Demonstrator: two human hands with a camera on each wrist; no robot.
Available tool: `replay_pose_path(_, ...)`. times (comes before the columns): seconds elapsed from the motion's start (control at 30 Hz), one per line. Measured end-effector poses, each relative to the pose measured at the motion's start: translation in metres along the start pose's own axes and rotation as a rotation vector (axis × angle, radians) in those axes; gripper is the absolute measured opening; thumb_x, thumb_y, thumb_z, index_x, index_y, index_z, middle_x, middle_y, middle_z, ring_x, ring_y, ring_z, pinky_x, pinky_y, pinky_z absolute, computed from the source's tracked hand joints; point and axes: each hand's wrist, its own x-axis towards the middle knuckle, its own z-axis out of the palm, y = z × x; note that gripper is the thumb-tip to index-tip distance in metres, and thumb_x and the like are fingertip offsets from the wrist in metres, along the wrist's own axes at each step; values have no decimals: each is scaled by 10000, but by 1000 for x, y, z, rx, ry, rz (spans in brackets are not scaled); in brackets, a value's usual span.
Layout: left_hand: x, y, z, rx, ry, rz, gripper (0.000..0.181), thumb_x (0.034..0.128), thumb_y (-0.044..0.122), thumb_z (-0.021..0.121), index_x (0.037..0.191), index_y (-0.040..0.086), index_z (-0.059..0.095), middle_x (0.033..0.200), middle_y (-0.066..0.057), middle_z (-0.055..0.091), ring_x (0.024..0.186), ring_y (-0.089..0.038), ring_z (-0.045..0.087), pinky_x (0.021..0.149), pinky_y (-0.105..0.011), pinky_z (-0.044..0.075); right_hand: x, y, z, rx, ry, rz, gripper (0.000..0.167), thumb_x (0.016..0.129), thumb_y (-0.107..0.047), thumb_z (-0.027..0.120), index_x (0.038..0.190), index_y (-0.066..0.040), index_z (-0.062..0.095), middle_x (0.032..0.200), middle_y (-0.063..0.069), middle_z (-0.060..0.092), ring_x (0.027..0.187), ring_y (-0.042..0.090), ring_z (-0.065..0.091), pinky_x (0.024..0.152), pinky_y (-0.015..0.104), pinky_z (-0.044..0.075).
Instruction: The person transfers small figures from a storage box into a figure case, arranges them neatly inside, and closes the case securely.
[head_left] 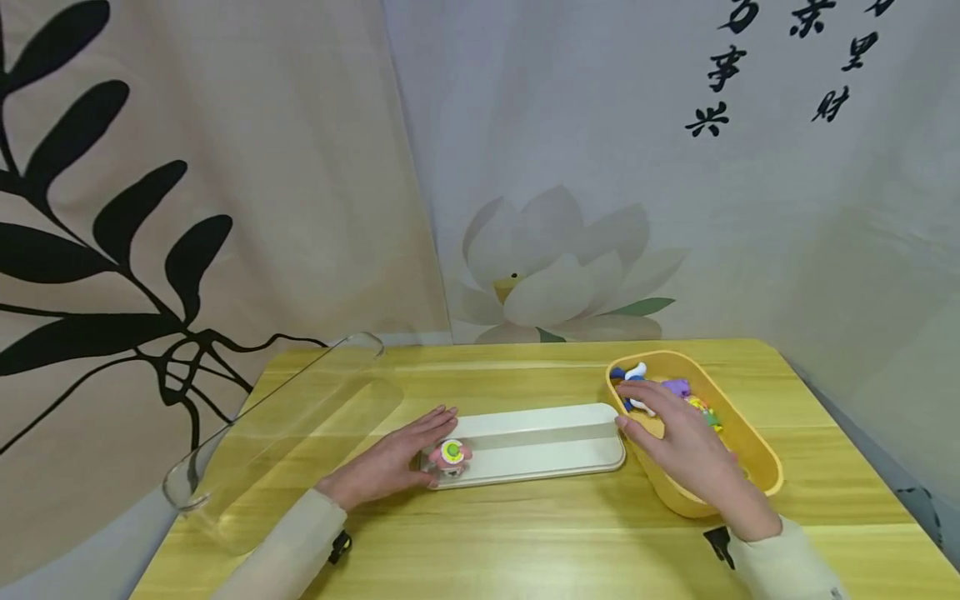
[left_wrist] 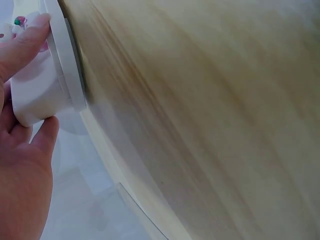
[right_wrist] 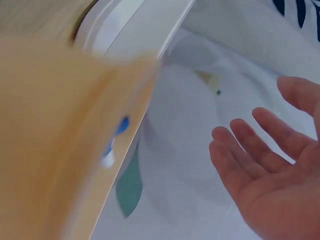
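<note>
A long white display base [head_left: 540, 446] with a raised step at the back lies mid-table. My left hand [head_left: 401, 458] grips its left end, thumb at the near edge and fingers at the far side. The left wrist view shows the thumb [left_wrist: 27, 42] along the rim of the white base [left_wrist: 42, 92]. A small pink toy figure [head_left: 452, 457] with a yellow-green and white top stands on that end, beside the hand. My right hand [head_left: 686, 446] hovers over the yellow basket [head_left: 750, 442], fingers relaxed and holding nothing. Inside lie blue-and-white, purple and yellow-green toy figures [head_left: 703, 410], partly hidden by the hand.
A long clear plastic cover [head_left: 285, 442] lies aslant over the left side of the table. The wooden table [head_left: 525, 542] ends at a curtain [head_left: 562, 167] printed with a lotus and characters. Dark printed leaves mark the curtain on the left.
</note>
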Motion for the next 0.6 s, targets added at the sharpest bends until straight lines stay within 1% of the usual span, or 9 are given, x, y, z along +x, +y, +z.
replay_pose_path(0.03,0,0,0,0,0,-1,973,831,187,863,1622,72,308,1714,-85,203,1573,-271,183,1244,-480,238,-1,4,-3,-6,5,6,396,947,-127,764,1321,-40,664,1322,124,679,1117,323,665,881,538,570)
replay_pose_path(0.1,0,0,-1,2,0,-1,976,830,191,862,1623,73,306,1713,-94,206,1573,-274,183,1245,-483,236,-2,15,-9,-9,19,8,402,939,-108,768,1317,-21,662,1295,147,686,1069,325,673,836,529,576)
replay_pose_path(0.13,1,0,-1,-2,-2,-5,979,829,192,863,1624,76,303,1713,-93,203,1574,-271,180,1246,-482,234,-3,20,-12,-17,25,15,404,935,-105,772,1314,-17,663,1285,157,689,1063,331,674,839,536,569)
replay_pose_path(0.2,1,1,-1,-9,-3,-8,982,827,186,863,1625,73,301,1713,-105,201,1574,-277,178,1243,-491,236,-5,30,-18,-33,19,50,410,937,-114,770,1316,-6,655,1282,191,683,1089,387,665,877,582,552)
replay_pose_path(0.27,0,1,0,-14,-6,-15,983,829,183,861,1627,76,297,1714,-109,195,1574,-280,175,1242,-497,237,-7,39,-24,-53,9,81,416,941,-121,766,1317,7,643,1287,226,674,1157,466,634,910,645,526)
replay_pose_path(0.37,0,2,1,-18,-8,-25,980,831,186,860,1627,77,298,1715,-105,191,1575,-284,173,1240,-502,238,-10,52,-30,-88,-20,142,424,965,-164,745,1339,-1,629,1318,255,652,1182,529,599,921,710,492)
replay_pose_path(0.5,0,2,2,-6,-6,-29,976,830,198,861,1625,80,307,1716,-88,195,1574,-282,177,1242,-495,237,-13,64,-36,-111,-47,199,437,985,-225,731,1356,-22,623,1365,274,618,1179,547,589,908,718,489)
replay_pose_path(0.6,1,1,1,9,1,-23,977,830,202,862,1626,84,306,1717,-78,196,1574,-276,180,1243,-488,238,-12,69,-39,-120,-74,239,468,994,-275,721,1370,-19,612,1395,292,592,1200,562,569,931,725,477)
